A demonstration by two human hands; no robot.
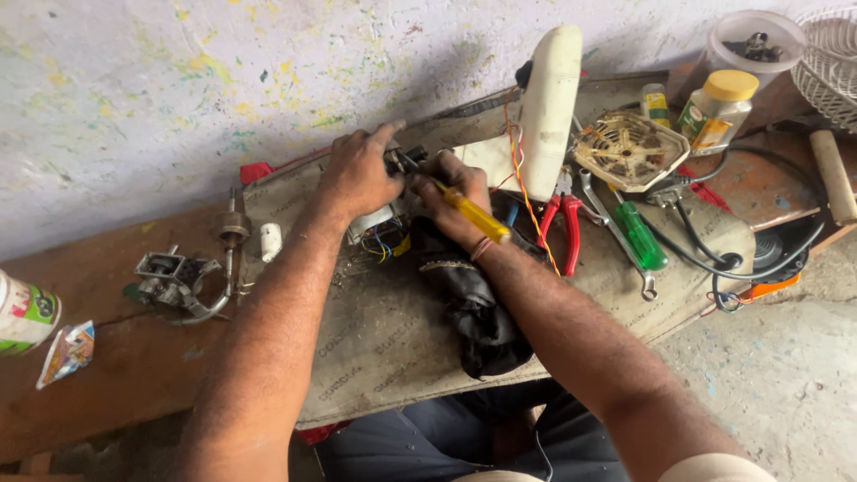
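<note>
under left hand [359, 175], half-hidden motor [375, 223]

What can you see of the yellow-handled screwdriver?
The screwdriver has a translucent yellow plastic handle and a thin dark metal shaft. It lies at a slant, handle toward lower right, tip up-left. The right hand grips the handle; its butt pokes out past the wrist. The tip meets a small dark part steadied by the left hand. The tip itself is hidden.

Red-handled pliers [566, 228], green-handled screwdriver [639, 236], yellow-capped jar [717, 111], spanner [616, 234], possibly a motor winding [629, 150]
</note>
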